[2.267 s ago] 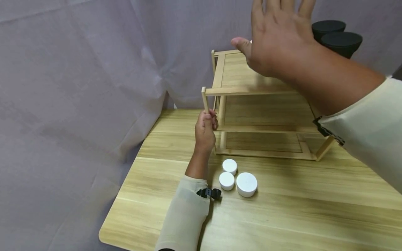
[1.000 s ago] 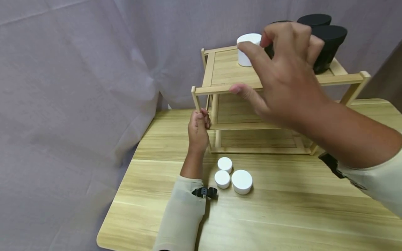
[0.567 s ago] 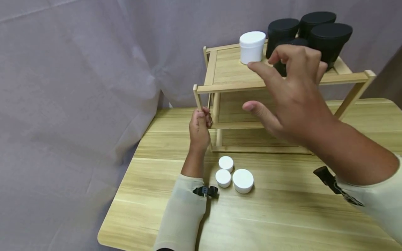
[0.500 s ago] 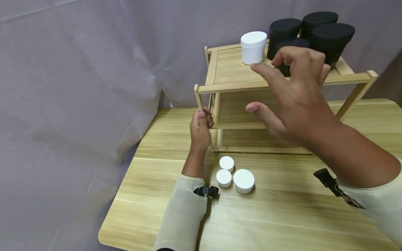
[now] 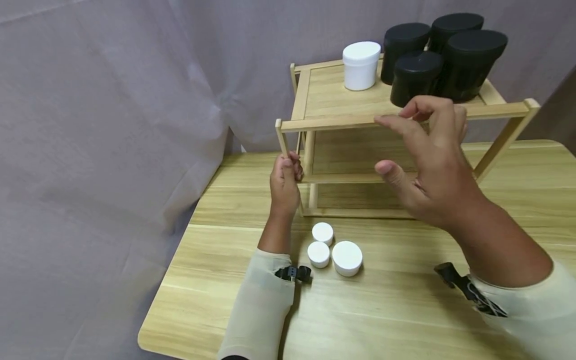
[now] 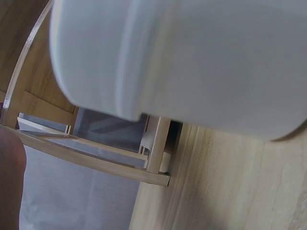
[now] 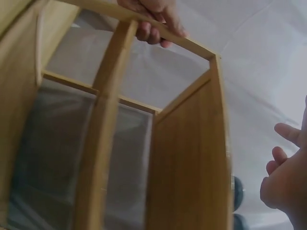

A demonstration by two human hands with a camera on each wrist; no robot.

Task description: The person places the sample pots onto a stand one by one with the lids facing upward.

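My left hand grips the left front post of a tiered wooden shelf rack; the right wrist view shows its fingers curled round that post. In front of the top tier hovers my right hand, its fingers bent, the thumb well apart, with nothing held. A white lidded jar stands upright on the top tier at the left. Beside it several black lidded jars stand grouped at the right; my right hand is just below the nearest one.
Three low white lidded jars stand on the wooden table before the rack: two small and one larger. A white jar fills much of the left wrist view. Grey cloth hangs behind and left.
My right hand has come down and back from over the top tier, uncovering the white jar and the black jars. My left hand keeps its grip on the post.
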